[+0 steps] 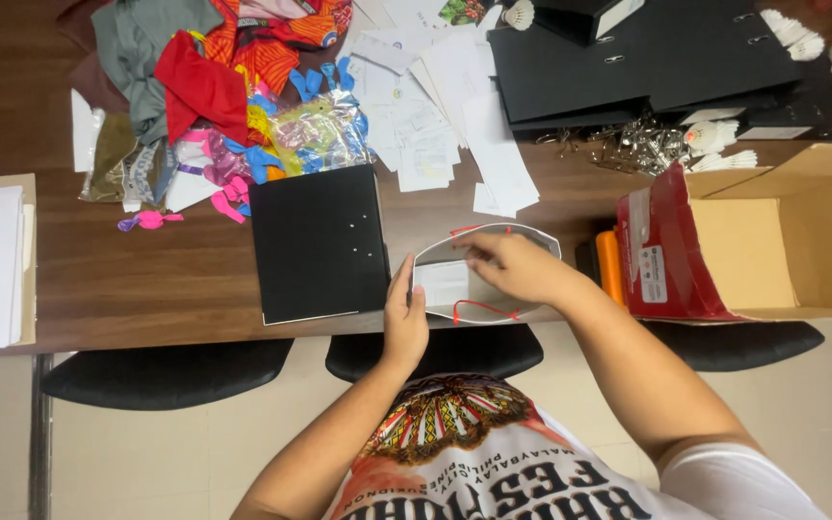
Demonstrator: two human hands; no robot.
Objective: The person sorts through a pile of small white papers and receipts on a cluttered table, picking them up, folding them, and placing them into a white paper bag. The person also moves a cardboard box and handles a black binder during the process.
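hands (404, 313) (517, 267) on white paper bag (455, 284)

Open brown cardboard box (801, 241) at right, red package (671, 252) with white label (653, 273) inside

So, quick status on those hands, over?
Left hand steadying white paper bag at its edge. Right hand reaching into its mouth. Black folder close alongside, not blocking.

A single head-worn camera looks almost straight down from above the person's chest onto the near edge of the table (146, 279), fairly close, with floor and chair seats along the frame's bottom.
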